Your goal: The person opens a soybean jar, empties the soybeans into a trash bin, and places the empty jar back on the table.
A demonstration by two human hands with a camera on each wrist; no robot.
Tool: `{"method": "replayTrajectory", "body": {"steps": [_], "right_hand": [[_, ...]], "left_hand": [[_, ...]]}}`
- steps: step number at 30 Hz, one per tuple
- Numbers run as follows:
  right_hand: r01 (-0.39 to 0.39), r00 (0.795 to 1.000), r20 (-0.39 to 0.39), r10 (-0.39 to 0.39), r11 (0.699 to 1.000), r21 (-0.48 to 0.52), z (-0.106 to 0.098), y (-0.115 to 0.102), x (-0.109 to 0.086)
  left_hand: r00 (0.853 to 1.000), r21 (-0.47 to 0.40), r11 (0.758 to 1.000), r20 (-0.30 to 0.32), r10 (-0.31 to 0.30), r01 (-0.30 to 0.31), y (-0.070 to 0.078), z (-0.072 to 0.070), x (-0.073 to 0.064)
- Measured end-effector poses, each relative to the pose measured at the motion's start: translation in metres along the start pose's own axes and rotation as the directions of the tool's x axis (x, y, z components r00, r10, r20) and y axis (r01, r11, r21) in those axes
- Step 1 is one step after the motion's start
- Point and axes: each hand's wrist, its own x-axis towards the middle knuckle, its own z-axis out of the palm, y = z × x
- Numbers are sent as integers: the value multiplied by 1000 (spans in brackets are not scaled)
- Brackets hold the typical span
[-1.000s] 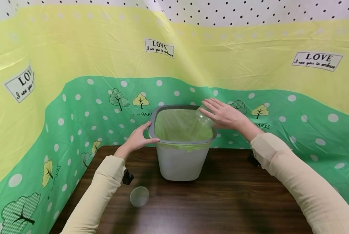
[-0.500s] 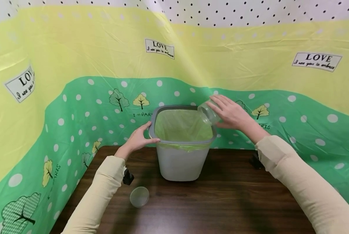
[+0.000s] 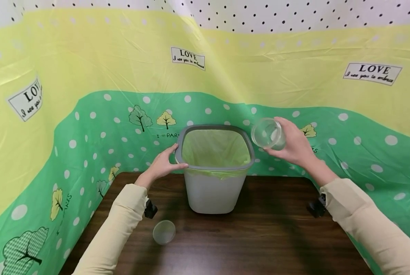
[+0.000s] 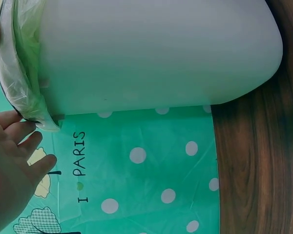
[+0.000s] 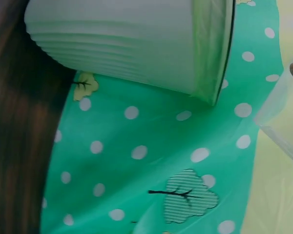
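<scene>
A pale grey trash can (image 3: 215, 193) with a darker grey rim stands on the table, lined with a light green bag (image 3: 215, 149). My left hand (image 3: 161, 163) holds the rim at its left corner, thumb on the front side and fingers along the left side. In the left wrist view, fingertips (image 4: 12, 117) meet the rim and the folded bag edge. To the right of the bin, my right hand (image 3: 294, 143) grips a clear round plastic tub (image 3: 264, 131) in the air, tilted with its mouth toward the head camera. A whitish patch shows inside the tub.
A clear round lid (image 3: 164, 232) lies flat on the dark wooden table (image 3: 246, 244), in front and left of the bin. A green and yellow patterned curtain (image 3: 129, 61) hangs behind and along the sides. Each wrist bears a small black device.
My right hand has drawn the tub from over the bin's right side out to the right, turning its mouth toward the camera. The left hand and bin stay in place.
</scene>
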Motion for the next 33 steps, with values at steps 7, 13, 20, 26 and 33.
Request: {"method": "replayTrajectory", "body": {"steps": [7,13,20,26,33], "right_hand": [[-258,964,-15,264,951,170,3,0,-37],[-381,918,3,396,880,283,16,0,-75],[-534,839,74,539,789,304,40,1,-128],[-611,785,132,605,723,321,62,1,-163],[-704,704,182,687,640,309,95,-2,-199]], "left_hand": [[1000,-31,999,-8,-8,8,-2,1,0],[1000,-55,998,-14,-14,13,-3,2,0],[1000,-62,998,-15,-21,20,-4,5,0],[999,-74,997,-17,-33,32,-4,5,-1],[999,-84,996,-13,-32,30,-4,6,-1]]}}
